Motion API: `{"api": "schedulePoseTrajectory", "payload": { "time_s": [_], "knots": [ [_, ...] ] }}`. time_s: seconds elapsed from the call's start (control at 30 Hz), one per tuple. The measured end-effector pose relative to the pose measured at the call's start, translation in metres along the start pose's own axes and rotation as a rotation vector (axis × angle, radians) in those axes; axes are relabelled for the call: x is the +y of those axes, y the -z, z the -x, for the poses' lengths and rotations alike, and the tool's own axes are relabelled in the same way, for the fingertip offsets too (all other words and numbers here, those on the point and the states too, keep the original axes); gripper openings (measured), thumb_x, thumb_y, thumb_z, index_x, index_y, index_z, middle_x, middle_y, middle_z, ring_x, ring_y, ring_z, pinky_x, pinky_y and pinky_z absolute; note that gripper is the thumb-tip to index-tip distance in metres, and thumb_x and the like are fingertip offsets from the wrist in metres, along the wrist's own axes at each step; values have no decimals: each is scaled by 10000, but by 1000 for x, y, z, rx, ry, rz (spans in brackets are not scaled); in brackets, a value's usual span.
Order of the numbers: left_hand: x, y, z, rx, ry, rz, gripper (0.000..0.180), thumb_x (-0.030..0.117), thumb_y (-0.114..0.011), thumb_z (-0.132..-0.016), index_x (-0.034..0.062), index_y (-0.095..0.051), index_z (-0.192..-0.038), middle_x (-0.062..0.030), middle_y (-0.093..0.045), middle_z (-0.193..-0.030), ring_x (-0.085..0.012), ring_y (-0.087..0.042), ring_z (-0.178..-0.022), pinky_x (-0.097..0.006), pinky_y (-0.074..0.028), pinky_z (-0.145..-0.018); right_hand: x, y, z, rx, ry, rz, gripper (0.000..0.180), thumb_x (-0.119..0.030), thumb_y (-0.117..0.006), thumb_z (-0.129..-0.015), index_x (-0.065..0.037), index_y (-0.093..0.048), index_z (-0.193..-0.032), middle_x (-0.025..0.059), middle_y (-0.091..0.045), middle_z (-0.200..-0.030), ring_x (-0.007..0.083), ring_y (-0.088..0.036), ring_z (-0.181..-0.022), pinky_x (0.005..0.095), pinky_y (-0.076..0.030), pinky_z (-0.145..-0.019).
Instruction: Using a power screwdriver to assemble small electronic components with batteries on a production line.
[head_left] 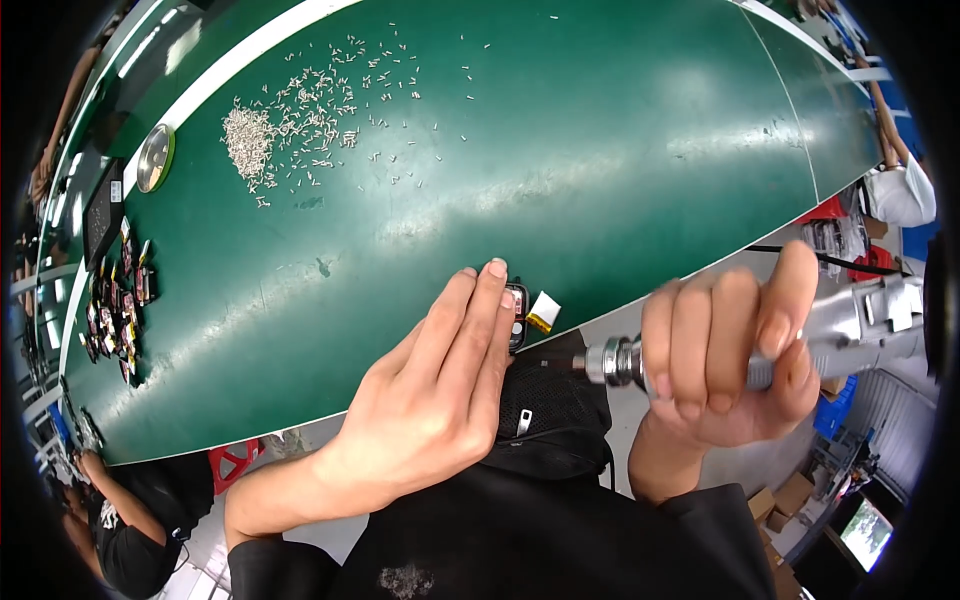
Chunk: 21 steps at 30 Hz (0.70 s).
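Note:
Near the table's front edge, my left hand (pixel 425 390) lies over a small black device case (pixel 517 316), its fingers straight and pressed together along the case's left side. Part of the case is hidden beneath that hand, and so is the thumb. Small parts show inside the case. Just right of it rests a flat white pouch (pixel 543 311) with a yellow strip, like a small battery cell. My right hand (pixel 735 345) is wrapped round a silver power screwdriver (pixel 612 362). Its bit points left toward the case, and a gap appears between them.
A heap of tiny metal pins or screws (pixel 248 142) spreads across the green table (pixel 600 180). At the left are a round shallow dish (pixel 155 158), a black tray (pixel 104 212) and several small dark devices (pixel 118 310). A black bag (pixel 550 425) sits below the front edge.

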<state>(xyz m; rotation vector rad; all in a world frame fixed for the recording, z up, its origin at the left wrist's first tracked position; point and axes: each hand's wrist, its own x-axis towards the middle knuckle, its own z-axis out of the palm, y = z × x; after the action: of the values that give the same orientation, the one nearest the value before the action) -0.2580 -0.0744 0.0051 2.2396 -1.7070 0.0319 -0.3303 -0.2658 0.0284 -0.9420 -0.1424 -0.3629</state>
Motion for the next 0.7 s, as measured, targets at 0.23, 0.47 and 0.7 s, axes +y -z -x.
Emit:
{"api": "schedulePoseTrajectory", "payload": {
  "time_s": [0.23,0.47,0.7],
  "knots": [
    [-3,-5,2,17,-5,33,396,-52,-634,-662,-162,-599,-1040,-275,-569,-1183,-358,-594,-1030,-371,-557,-779,22,17,-24,-70,14,76,158,-220,-422,-951,-70,-465,-976,-20,-378,-514,97,-390,-410,273,-389,-490],
    [-8,-13,3,106,-42,-24,387,-5,-616,-632,-147,-634,-992,-269,-605,-1120,-344,-613,-996,-358,-546,-811,28,20,-27,-36,-11,80,142,-213,-444,-940,-75,-471,-961,-21,-386,-516,96,-393,-409,273,-393,-485],
    [-13,-14,3,139,-63,-6,382,31,-606,-620,-140,-655,-957,-257,-624,-1080,-323,-616,-989,-339,-541,-835,25,18,-30,-113,-55,99,133,-206,-465,-935,-74,-454,-944,-15,-396,-525,106,-408,-418,276,-403,-485]
  ]
}}
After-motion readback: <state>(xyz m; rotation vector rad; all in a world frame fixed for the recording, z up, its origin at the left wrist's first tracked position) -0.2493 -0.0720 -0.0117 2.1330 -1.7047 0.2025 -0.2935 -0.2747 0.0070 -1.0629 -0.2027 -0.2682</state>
